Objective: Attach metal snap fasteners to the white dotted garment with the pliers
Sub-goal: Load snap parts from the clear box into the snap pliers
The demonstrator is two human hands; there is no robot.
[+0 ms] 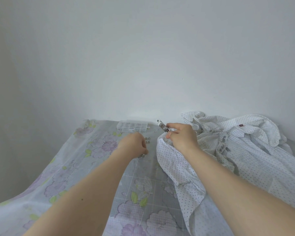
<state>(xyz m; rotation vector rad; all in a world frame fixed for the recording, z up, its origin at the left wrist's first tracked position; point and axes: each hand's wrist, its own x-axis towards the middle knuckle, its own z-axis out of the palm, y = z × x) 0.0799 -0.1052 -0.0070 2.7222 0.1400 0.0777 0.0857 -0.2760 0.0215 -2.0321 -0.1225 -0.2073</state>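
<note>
The white dotted garment (232, 150) lies crumpled over the right half of the table. My right hand (181, 137) rests on the garment's left fold and is shut on the metal snap pliers (162, 126), whose head points up and away. My left hand (134, 144) is lowered over loose metal snap fasteners (147, 140) on the cloth, fingers curled down; a few shiny pieces (141, 156) show under its fingertips. Whether it grips one is hidden.
A clear plastic compartment box (132, 128) of small fasteners stands at the table's far edge by the wall. A floral tablecloth (85, 160) covers the table, with a gridded cutting mat (143, 188) showing through near the middle. More loose snaps (109, 143) lie left.
</note>
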